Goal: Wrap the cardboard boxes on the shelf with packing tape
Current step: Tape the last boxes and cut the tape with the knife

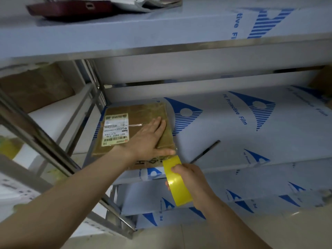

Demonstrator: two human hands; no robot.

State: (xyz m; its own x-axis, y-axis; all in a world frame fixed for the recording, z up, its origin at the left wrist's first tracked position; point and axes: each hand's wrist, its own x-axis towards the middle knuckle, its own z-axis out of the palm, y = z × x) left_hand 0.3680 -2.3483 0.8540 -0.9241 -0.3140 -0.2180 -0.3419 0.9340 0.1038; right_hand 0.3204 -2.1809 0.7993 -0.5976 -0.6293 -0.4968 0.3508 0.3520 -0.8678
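Observation:
A flat cardboard box [125,112] with a white shipping label [115,129] lies at the left end of the middle shelf [233,133], its near end past the shelf's front edge. My left hand [149,139] rests flat on the box top, fingers straight, thumb along the near edge. My right hand [188,177] grips a roll of yellow packing tape [177,182] just below the box's near right corner. A strip of tape runs from the roll up to that corner under my left thumb.
A dark thin tool [206,150] lies on the shelf right of the box. Steel uprights [97,83] stand left of it. The top shelf [143,33] holds a dark red case [68,9] and papers. More cardboard boxes [34,85] sit in the left bay. Lower shelves carry blue-printed protective film.

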